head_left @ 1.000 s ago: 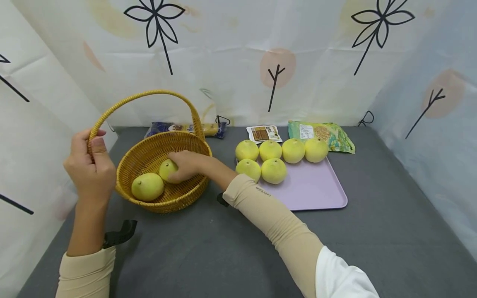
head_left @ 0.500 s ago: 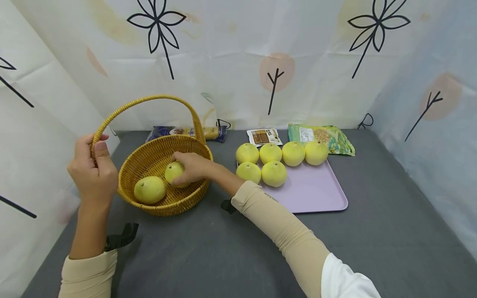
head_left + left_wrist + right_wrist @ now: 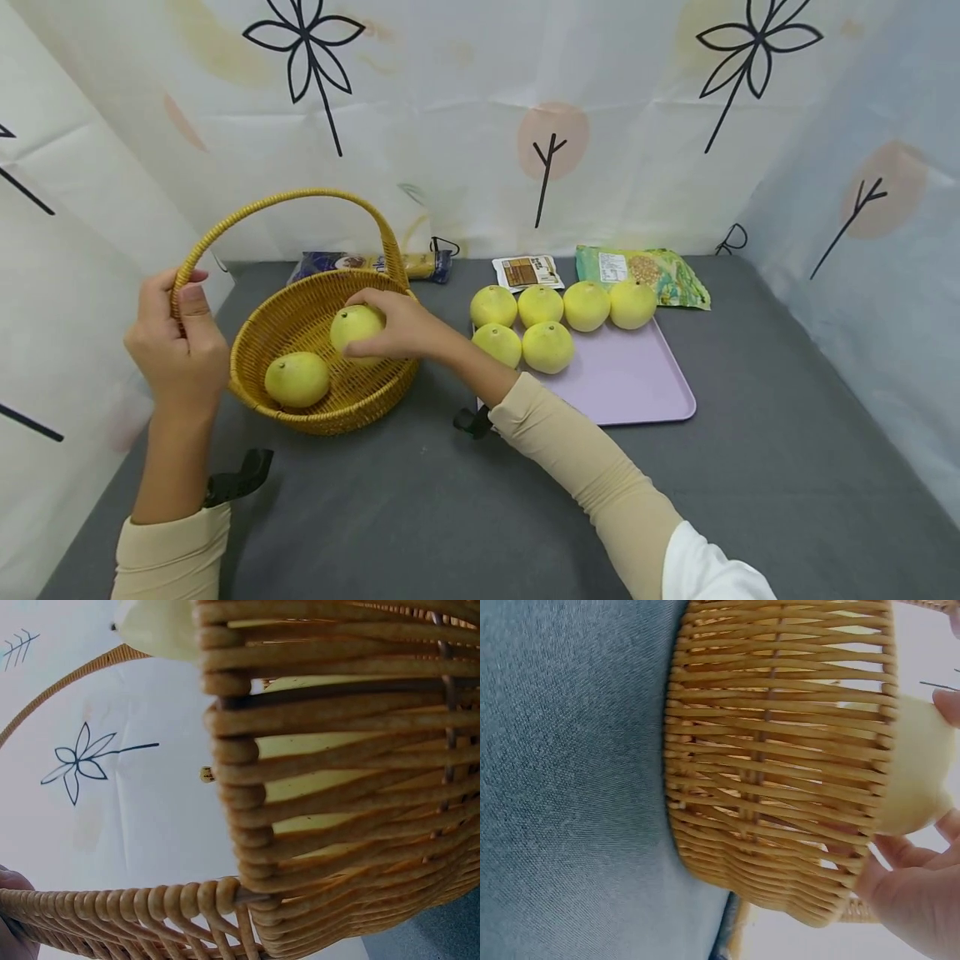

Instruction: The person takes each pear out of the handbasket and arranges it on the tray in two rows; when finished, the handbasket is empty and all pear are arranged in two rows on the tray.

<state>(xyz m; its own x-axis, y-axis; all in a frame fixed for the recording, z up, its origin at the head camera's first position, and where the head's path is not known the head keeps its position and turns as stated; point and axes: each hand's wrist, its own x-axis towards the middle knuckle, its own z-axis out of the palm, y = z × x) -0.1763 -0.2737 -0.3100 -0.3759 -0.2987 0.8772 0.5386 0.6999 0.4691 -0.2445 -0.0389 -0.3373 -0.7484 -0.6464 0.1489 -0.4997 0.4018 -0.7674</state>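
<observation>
My left hand (image 3: 178, 346) grips the wicker basket (image 3: 251, 392) by the left side of its tall arched handle (image 3: 292, 197). Inside the basket, my right hand (image 3: 401, 325) holds a round yellow fruit (image 3: 348, 327), like a pomelo, between thumb and fingers. In the right wrist view this held fruit (image 3: 915, 769) shows above the basket's rim, with fingertips on both sides. A second yellow fruit (image 3: 297, 380) lies on the basket's floor, to the left. Through the weave in the left wrist view some of that fruit (image 3: 315, 780) shows.
A lilac tray (image 3: 637, 387) stands to the right, bearing several more yellow fruits (image 3: 547, 347) in two rows. Behind are a blue and yellow packet (image 3: 423, 267), a small white and brown pouch (image 3: 527, 272) and a green bag (image 3: 667, 275). Grey cloth (image 3: 420, 517) covers the table.
My right hand has lifted its fruit from the basket's floor, upward and slightly right. My left hand keeps its grip on the handle; the other fruit in the basket stays put.
</observation>
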